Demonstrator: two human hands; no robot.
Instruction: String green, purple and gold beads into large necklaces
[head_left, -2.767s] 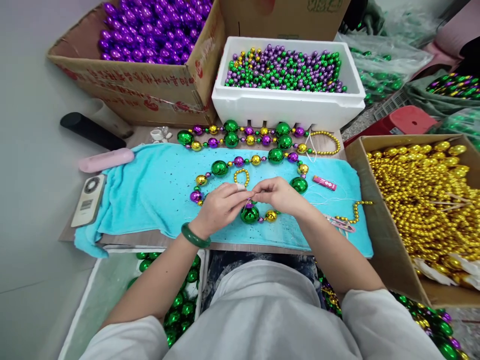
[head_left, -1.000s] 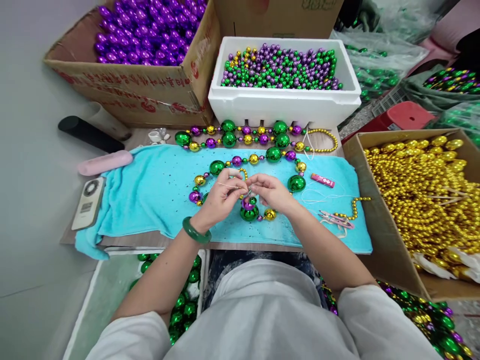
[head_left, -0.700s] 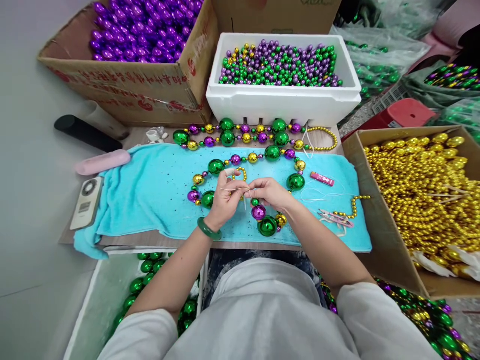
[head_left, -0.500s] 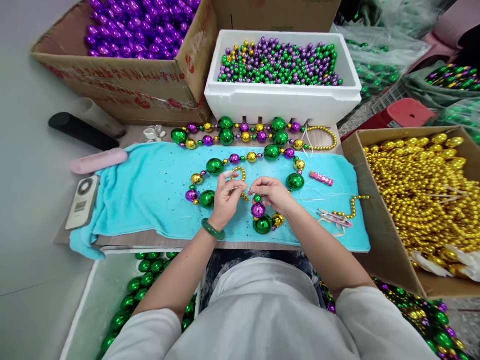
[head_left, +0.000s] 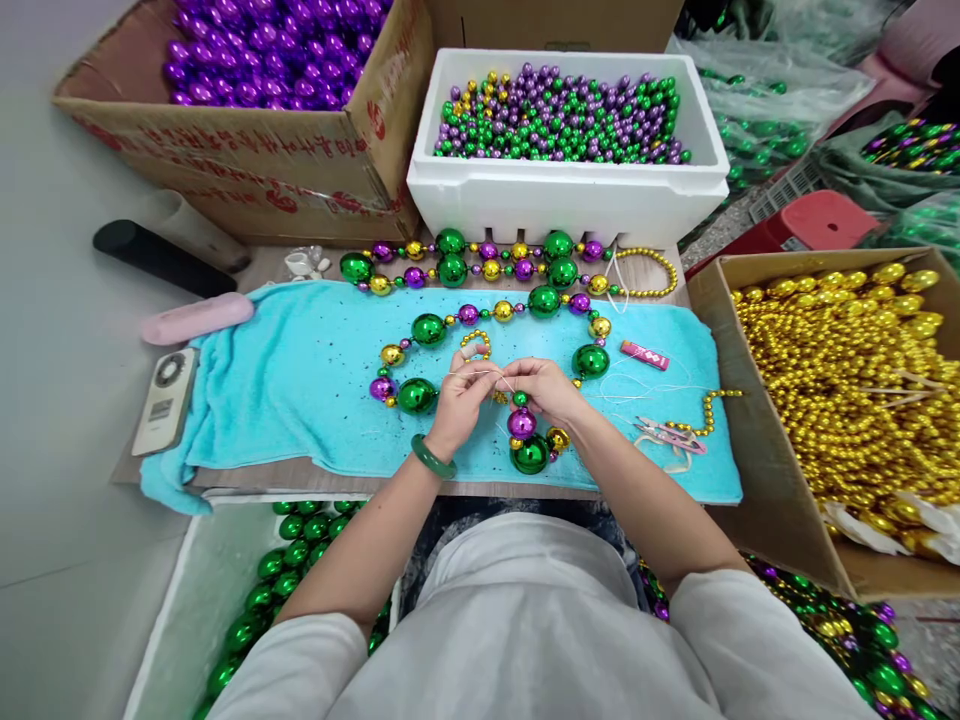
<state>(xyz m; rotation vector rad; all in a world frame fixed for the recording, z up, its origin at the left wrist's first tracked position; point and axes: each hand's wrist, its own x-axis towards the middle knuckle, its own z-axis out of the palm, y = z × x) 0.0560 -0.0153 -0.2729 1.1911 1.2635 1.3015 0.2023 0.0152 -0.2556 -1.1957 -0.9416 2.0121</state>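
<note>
My left hand (head_left: 463, 398) pinches a thin white string (head_left: 477, 373) between thumb and forefinger, other fingers partly raised. Right beside it, my right hand (head_left: 547, 388) is closed on the string too, and the fingertips of both hands almost meet. From under my right fingers hangs the end of a bead necklace (head_left: 530, 454), with green, purple and gold beads. The rest of this strand loops across the turquoise towel (head_left: 285, 390) behind my hands. A short chain of small gold beads (head_left: 475, 337) curls just beyond my left fingers.
A finished-looking bead strand (head_left: 452, 270) lies along the back, before a white foam box (head_left: 566, 195) of small beads. Pink-handled snips (head_left: 671, 435) and a pink lighter (head_left: 644, 355) lie at right, near a carton (head_left: 765, 450) of gold beads. A handheld fan (head_left: 165, 400) lies left.
My hands have drawn together along the string, the left moving slightly right. The hanging necklace end has shifted a little to the right and toward me.
</note>
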